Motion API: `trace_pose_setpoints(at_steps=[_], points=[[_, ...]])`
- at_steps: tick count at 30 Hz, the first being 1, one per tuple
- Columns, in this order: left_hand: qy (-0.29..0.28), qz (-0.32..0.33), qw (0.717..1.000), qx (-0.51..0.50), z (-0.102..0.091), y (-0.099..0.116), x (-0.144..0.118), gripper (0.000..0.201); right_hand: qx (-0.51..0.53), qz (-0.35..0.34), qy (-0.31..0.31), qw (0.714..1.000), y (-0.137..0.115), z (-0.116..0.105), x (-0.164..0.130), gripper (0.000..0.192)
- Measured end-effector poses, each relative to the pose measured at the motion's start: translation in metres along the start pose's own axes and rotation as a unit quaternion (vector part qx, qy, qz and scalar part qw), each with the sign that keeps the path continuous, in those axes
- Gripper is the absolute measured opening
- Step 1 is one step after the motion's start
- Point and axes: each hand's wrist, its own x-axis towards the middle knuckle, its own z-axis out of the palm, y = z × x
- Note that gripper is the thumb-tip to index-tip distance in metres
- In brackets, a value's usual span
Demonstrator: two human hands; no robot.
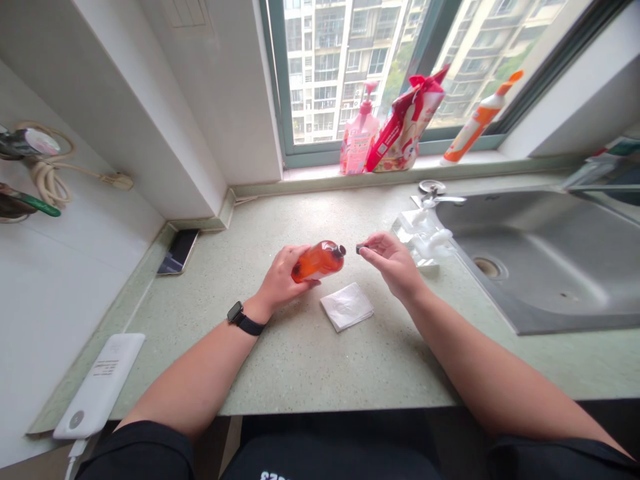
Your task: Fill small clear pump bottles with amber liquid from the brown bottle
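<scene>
My left hand (281,280) grips a small orange bottle (320,261), held tilted on its side above the green speckled counter (300,360), its open neck pointing right. My right hand (393,260) pinches a small dark cap (359,249) between thumb and fingertips, a short gap from the bottle's mouth. A folded white tissue (347,306) lies on the counter just below and between the two hands. A black watch sits on my left wrist.
A steel sink (545,260) and tap (440,198) are at the right, with a white plastic item (425,233) beside it. A phone (179,252) and a white power bank (103,385) lie at the left. A pink pump bottle (359,137), red pouch (406,123) and orange tube (480,120) stand on the windowsill.
</scene>
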Motion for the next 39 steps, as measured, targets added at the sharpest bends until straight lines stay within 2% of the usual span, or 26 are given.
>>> trace_pose_setpoints(at_steps=[5, 9, 14, 17, 23, 28, 39], points=[[-0.012, -0.012, 1.000, 0.015, 0.000, 0.004, -0.002, 0.073, 0.082, 0.015, 0.016, 0.996, -0.009, 0.014, -0.007, 0.043], [-0.006, -0.012, 0.999, 0.046, 0.001, 0.004, -0.004, 0.073, 0.084, -0.005, -0.008, 0.996, -0.013, 0.017, -0.012, 0.039], [0.015, -0.001, 0.995, 0.094, 0.000, 0.005, -0.005, 0.072, 0.010, -0.046, -0.062, 0.997, -0.012, 0.014, -0.015, 0.035], [0.022, -0.003, 0.993, 0.112, 0.000, 0.007, -0.004, 0.073, -0.070, -0.095, -0.069, 0.991, -0.016, 0.012, -0.017, 0.032], [0.039, 0.002, 0.988, 0.152, 0.000, 0.007, -0.004, 0.069, -0.199, -0.229, -0.046, 0.952, -0.027, 0.011, -0.020, 0.016], [0.047, 0.002, 0.983, 0.176, 0.000, 0.004, -0.004, 0.067, -0.245, -0.297, -0.060, 0.921, -0.025, 0.010, -0.019, 0.017], [0.044, 0.002, 0.984, 0.171, 0.000, 0.003, -0.004, 0.068, -0.275, -0.305, -0.080, 0.908, -0.023, 0.008, -0.019, 0.020]])
